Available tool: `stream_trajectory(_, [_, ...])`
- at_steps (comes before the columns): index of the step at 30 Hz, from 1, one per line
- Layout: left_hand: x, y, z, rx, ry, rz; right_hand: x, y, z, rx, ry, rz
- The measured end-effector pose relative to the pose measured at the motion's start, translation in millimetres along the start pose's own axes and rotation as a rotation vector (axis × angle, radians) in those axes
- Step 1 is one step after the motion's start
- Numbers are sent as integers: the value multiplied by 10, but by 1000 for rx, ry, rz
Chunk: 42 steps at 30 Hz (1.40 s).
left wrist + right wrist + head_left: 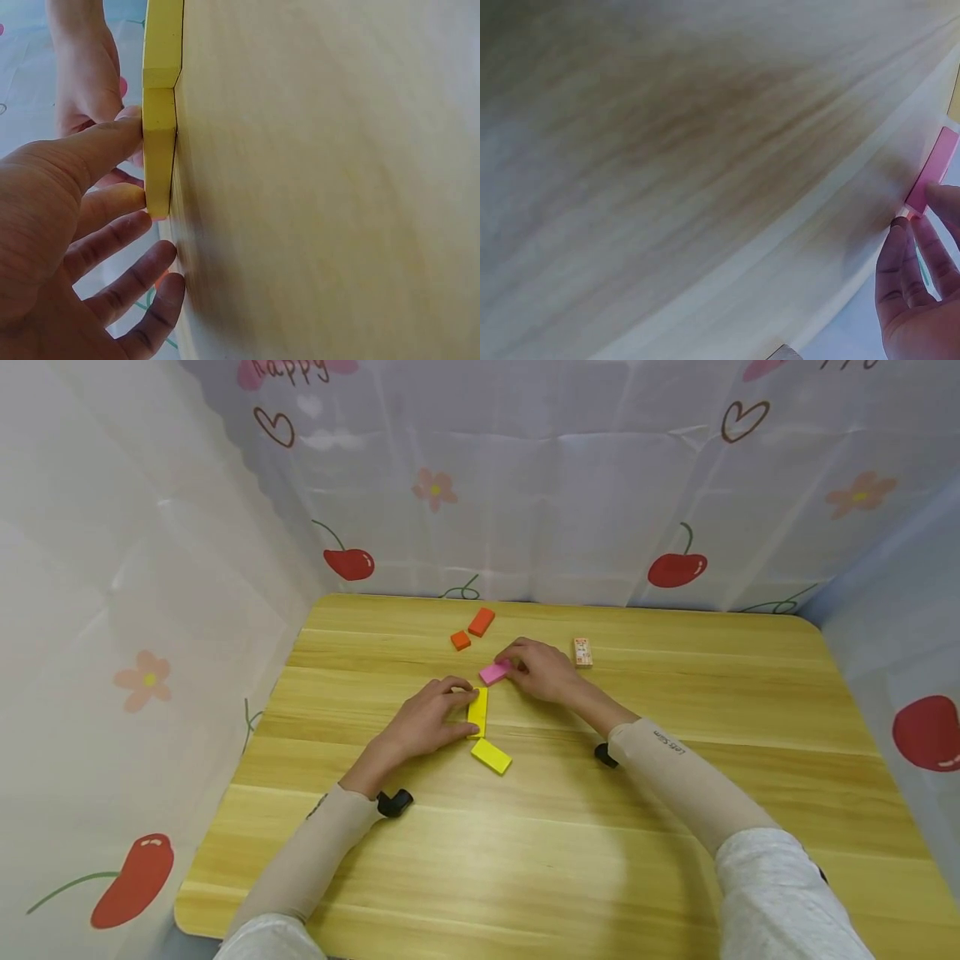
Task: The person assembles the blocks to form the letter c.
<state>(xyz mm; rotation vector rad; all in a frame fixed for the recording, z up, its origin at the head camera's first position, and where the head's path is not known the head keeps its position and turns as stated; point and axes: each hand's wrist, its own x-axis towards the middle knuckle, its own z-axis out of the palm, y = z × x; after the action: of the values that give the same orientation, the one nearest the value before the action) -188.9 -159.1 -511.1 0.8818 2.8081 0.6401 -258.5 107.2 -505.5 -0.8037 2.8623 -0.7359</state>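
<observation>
While left hand [427, 718] holds long yellow rectangular block [477, 713], thumb near near end, finger near far end, head view shows its axis running away from person. Pink rectangular block [493, 673] just past yellow block's far end, slightly right, axis slanted; right hand [543, 670], nearer it, pinches its right end.

Left wrist view: outer fingers loosely splayed.

Right wrist view: thumb against pink block, fingers bunched at its end.
</observation>
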Motion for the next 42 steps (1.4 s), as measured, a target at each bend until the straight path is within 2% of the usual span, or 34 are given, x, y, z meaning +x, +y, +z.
stream_trajectory(42, [8,1,2,0,-14,-16,-54,-7,33,9,-3,-30])
